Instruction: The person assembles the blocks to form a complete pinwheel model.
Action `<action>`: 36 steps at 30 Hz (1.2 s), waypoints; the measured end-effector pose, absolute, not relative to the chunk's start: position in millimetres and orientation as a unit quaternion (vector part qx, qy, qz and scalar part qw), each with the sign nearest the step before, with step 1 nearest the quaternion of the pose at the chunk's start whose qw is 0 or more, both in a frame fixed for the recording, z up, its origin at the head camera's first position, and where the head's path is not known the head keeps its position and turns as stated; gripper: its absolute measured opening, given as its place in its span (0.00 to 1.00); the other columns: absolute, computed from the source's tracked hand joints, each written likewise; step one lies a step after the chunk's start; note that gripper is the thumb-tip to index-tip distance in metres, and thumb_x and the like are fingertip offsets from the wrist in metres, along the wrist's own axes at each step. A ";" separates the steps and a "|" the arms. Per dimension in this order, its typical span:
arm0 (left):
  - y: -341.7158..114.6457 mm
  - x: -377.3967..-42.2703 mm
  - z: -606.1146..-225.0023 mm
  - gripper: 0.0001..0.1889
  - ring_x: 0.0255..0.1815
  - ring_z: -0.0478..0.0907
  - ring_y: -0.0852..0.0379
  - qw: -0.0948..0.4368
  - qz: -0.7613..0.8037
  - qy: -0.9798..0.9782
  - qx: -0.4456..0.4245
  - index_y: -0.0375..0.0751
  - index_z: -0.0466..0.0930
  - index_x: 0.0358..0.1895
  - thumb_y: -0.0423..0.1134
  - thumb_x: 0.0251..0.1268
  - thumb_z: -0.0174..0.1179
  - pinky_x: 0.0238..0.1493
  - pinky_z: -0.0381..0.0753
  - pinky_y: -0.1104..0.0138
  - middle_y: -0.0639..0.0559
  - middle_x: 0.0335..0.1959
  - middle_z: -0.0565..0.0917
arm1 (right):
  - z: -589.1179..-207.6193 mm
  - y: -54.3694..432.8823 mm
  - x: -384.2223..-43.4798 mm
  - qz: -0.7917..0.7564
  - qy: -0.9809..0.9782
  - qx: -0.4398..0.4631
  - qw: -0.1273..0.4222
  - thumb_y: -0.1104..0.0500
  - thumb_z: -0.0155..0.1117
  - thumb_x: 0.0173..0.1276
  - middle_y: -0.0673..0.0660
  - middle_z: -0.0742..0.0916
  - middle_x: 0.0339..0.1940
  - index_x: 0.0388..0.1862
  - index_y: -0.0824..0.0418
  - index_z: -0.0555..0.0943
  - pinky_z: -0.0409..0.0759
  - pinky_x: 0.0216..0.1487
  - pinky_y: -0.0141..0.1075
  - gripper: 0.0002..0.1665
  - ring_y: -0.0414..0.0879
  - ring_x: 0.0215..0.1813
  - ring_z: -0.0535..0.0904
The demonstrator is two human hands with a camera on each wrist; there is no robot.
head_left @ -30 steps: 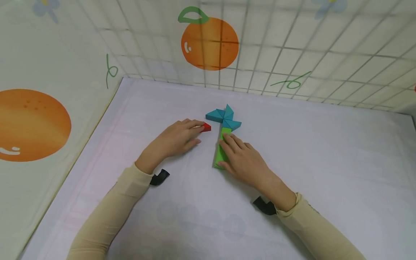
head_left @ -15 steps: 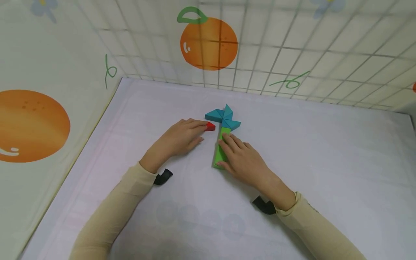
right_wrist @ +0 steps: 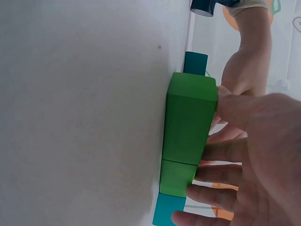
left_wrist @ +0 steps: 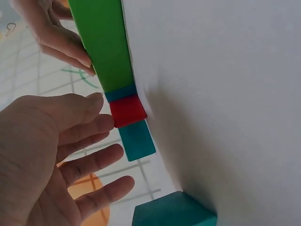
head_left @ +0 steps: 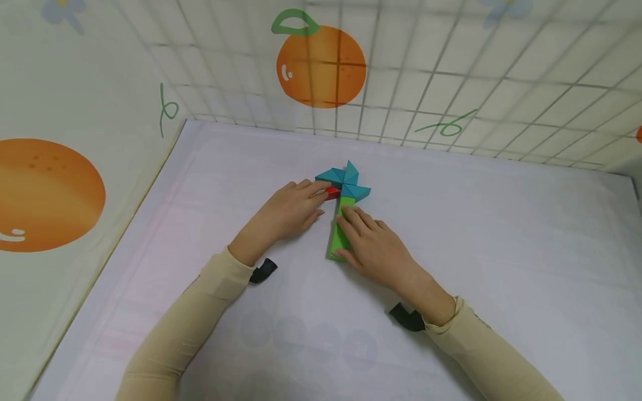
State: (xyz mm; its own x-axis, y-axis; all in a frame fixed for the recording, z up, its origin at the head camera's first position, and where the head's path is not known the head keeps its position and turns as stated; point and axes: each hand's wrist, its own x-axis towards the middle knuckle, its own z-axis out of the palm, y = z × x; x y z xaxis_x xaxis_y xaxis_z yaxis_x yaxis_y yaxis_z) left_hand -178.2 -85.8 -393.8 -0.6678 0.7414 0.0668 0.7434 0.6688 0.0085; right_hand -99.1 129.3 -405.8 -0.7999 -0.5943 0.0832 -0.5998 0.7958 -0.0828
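Note:
Blue triangular blocks (head_left: 351,177) form a pinwheel shape on the table, with a strip of green blocks (head_left: 337,240) running from it toward me. A small red block (head_left: 331,193) lies in the corner left of the strip, right against the blue pieces. My left hand (head_left: 290,210) touches it with extended fingertips that partly cover it. In the left wrist view the red block (left_wrist: 128,111) sits between blue faces. Across the green strip rests my right hand (head_left: 377,245), fingers and thumb loosely laid along it. The right wrist view shows at least two green blocks (right_wrist: 190,125) end to end.
The white cloth-covered table (head_left: 481,239) extends around the blocks. A wire grid (head_left: 451,83) stands behind its far edge, with orange-print fabric behind it. Black curved pieces (head_left: 407,317) stick out at both wrists.
My left hand has slid the red block rightward, from beside the pinwheel into the corner between the blue blocks and the green strip. The right hand has stayed in place.

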 end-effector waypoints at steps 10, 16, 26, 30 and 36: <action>-79.9 -177.8 -395.5 0.25 0.65 0.73 0.48 0.039 0.001 -0.914 -0.404 0.36 0.74 0.65 0.45 0.70 0.59 0.65 0.74 0.56 0.47 0.65 0.76 | -406.7 130.5 -100.0 0.042 -0.947 0.318 0.028 0.40 0.55 0.73 0.62 0.69 0.75 0.72 0.64 0.67 0.78 0.60 0.51 0.39 0.58 0.74 0.66; -77.7 -176.1 -395.5 0.25 0.63 0.74 0.49 0.053 0.010 -0.914 -0.401 0.35 0.75 0.64 0.46 0.69 0.60 0.62 0.75 0.57 0.47 0.64 0.77 | -406.9 130.8 -100.3 0.045 -0.946 0.318 0.029 0.40 0.55 0.73 0.62 0.69 0.74 0.72 0.64 0.67 0.79 0.59 0.51 0.39 0.58 0.74 0.67; -74.6 -172.8 -398.6 0.27 0.64 0.72 0.50 0.050 0.009 -0.924 -0.379 0.37 0.74 0.65 0.48 0.68 0.61 0.59 0.76 0.57 0.47 0.66 0.74 | -406.7 130.8 -100.1 0.049 -0.947 0.317 0.026 0.39 0.56 0.72 0.62 0.69 0.74 0.72 0.63 0.68 0.79 0.59 0.52 0.39 0.58 0.74 0.67; -74.0 -172.2 -399.5 0.28 0.66 0.71 0.50 0.051 0.014 -0.923 -0.381 0.37 0.72 0.67 0.48 0.69 0.60 0.58 0.77 0.58 0.47 0.68 0.73 | -406.8 130.9 -100.0 0.049 -0.947 0.317 0.027 0.39 0.56 0.72 0.62 0.69 0.74 0.72 0.64 0.68 0.79 0.59 0.51 0.39 0.58 0.74 0.67; -75.1 -173.2 -400.6 0.29 0.67 0.70 0.50 0.046 0.014 -0.923 -0.382 0.37 0.71 0.68 0.49 0.69 0.60 0.57 0.77 0.57 0.47 0.70 0.71 | -406.8 130.5 -100.2 0.048 -0.947 0.317 0.028 0.39 0.56 0.72 0.62 0.69 0.74 0.72 0.64 0.68 0.79 0.59 0.51 0.39 0.58 0.74 0.67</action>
